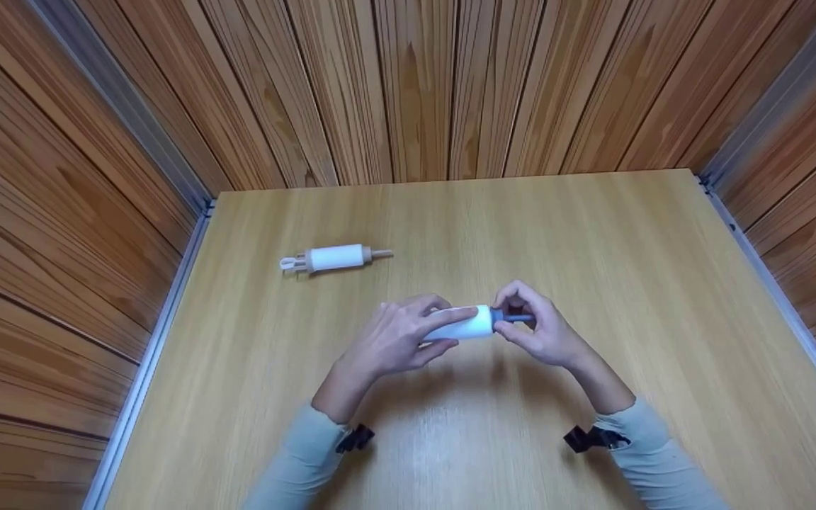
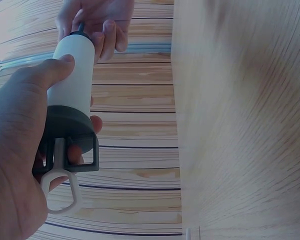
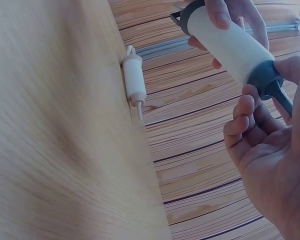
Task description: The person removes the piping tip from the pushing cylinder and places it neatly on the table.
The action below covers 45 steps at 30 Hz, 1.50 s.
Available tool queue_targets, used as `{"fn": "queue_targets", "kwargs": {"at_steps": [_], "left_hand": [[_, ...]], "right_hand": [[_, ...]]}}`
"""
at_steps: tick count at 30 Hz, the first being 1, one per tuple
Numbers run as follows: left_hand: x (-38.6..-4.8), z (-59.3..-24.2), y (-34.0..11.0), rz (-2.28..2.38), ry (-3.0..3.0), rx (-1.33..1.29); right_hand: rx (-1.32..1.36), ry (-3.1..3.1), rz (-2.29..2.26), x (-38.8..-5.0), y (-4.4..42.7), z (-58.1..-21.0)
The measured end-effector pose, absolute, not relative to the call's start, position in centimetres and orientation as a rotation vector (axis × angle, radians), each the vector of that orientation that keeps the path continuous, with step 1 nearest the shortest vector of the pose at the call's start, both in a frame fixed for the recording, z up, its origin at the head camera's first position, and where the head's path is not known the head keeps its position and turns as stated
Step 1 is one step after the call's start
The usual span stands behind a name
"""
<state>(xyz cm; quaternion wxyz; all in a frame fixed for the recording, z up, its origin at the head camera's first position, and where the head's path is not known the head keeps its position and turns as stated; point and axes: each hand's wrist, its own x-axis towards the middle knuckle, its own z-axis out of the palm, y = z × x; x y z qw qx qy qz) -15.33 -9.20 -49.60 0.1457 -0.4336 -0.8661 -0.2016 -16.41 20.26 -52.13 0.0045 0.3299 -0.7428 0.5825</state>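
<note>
Both hands hold an icing syringe [image 1: 477, 324] above the table, with a white barrel and dark blue-grey ends. My left hand [image 1: 399, 334] grips the barrel, its thumb [image 2: 60, 67] along the side in the left wrist view. Beside that palm are the dark frame and the pale plunger ring [image 2: 62, 192]. At the other end, my right hand [image 1: 539, 326] pinches the dark nozzle cap [image 3: 264, 77] between thumb and fingertips. The thin nozzle [image 3: 280, 97] points out past those fingers. Whether the cap is turned or loose, I cannot tell.
A second icing syringe [image 1: 337, 258], white with beige ends, lies on the table [image 1: 592, 234] at the back left, nozzle to the right. Wood-panelled walls [image 1: 415, 92] stand behind and at both sides, with metal rails [image 1: 160, 333] along the table's side edges.
</note>
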Motion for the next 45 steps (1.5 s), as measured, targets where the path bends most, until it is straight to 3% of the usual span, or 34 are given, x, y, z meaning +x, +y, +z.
{"fn": "queue_targets", "kwargs": {"at_steps": [45], "left_hand": [[-15.58, -49.45, -8.71, -0.545, -2.488, -1.257]], "right_hand": [[1.067, -2.225, 1.825, -16.41, 20.72, -52.92]]}}
